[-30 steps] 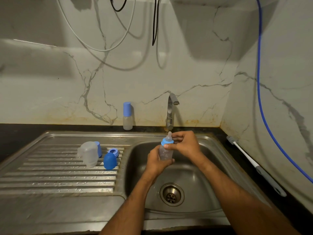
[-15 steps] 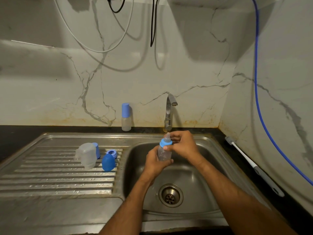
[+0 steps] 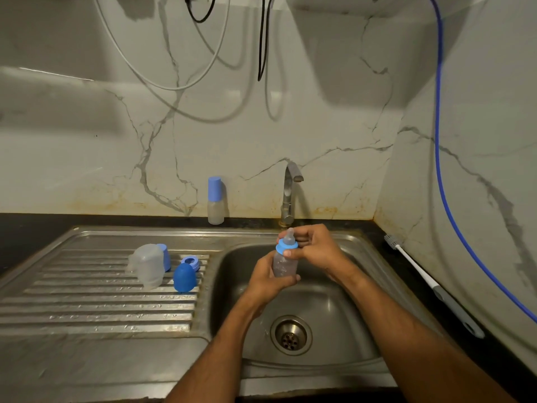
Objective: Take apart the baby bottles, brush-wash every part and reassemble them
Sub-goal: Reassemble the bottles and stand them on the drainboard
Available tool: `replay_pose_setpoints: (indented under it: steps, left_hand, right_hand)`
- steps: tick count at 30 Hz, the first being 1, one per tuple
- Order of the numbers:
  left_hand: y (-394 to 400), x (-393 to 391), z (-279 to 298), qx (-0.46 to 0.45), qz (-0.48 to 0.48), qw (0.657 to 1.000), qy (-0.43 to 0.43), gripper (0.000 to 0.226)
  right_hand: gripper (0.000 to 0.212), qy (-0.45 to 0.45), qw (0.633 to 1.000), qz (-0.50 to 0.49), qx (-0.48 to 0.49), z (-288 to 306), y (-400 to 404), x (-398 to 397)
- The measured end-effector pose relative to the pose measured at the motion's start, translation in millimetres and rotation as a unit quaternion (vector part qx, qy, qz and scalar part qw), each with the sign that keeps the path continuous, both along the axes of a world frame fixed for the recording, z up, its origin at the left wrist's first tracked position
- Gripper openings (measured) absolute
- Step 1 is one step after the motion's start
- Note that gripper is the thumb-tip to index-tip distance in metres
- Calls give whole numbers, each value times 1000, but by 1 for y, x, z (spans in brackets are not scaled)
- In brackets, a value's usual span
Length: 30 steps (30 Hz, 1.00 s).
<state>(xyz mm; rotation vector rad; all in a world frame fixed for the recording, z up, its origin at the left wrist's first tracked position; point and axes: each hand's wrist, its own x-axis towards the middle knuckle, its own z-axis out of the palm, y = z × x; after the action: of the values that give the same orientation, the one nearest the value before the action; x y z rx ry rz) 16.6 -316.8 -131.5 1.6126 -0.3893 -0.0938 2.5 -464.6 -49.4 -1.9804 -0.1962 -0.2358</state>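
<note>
Both hands hold one small baby bottle (image 3: pixel 284 264) upright over the sink basin (image 3: pixel 334 309). The left hand (image 3: pixel 268 279) wraps the clear body from below, fingers curled round it. The right hand (image 3: pixel 312 247) closes on the blue collar ring (image 3: pixel 286 248), thumb on its near edge and fingers behind it, just under the nipple (image 3: pixel 289 237).

Compared with the frames half a second and one second back, the grip arrangement is unchanged: same hands, same contact points, bottle in the same place above the basin. The right hand's fingers sit slightly differently round the ring, which suggests a turning action. Whether the ring is being tightened or loosened cannot be read from the pictures.

Judgement: the ring remains seated on the body with the nipple in place, so this bottle is either at the last step of reassembly or at the first step of disassembly.

Other task items:
- A second bottle with a blue cap (image 3: pixel 215 200) stands assembled against the back wall, left of the tap (image 3: pixel 289 193).
- On the drainboard (image 3: pixel 87 301) lie a clear bottle body (image 3: pixel 148 264), a loose blue ring (image 3: pixel 190 261) and a dark blue dome cap (image 3: pixel 185 277), close together.
- The bottle brush (image 3: pixel 430 283) lies on the counter to the right of the sink, apart from both hands.

No water visibly runs from the tap.
</note>
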Motion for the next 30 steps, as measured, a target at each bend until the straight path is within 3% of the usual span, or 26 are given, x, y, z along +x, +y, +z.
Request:
replay_pose_setpoints:
  steps: [8,14,17,21,26,30]
  left_hand:
    - [-2,4,-8,62,121,987,-91,51]
    - [-5,0,-10,9,150,982,-113,55]
    - [-10,-5,-9,-10,172,981,-92,57]
    - [-11,-7,-3,81,190,972,-112,39]
    - [2,-10,4,113,216,966,-86,57]
    - [10,-12,18,122,224,964,-77,51]
  right_hand:
    - [39,-51,989,-124,61,-27,30,4]
    - [37,-46,971,-197,125,-31,51,4]
    - [37,-62,981,-165,79,-31,51,1]
    - [38,-69,986,-151,2,-30,42,-5]
    - [40,-87,986,-132,-57,-22,40,-14]
    - [43,-108,983,-121,-81,-6,46,-20]
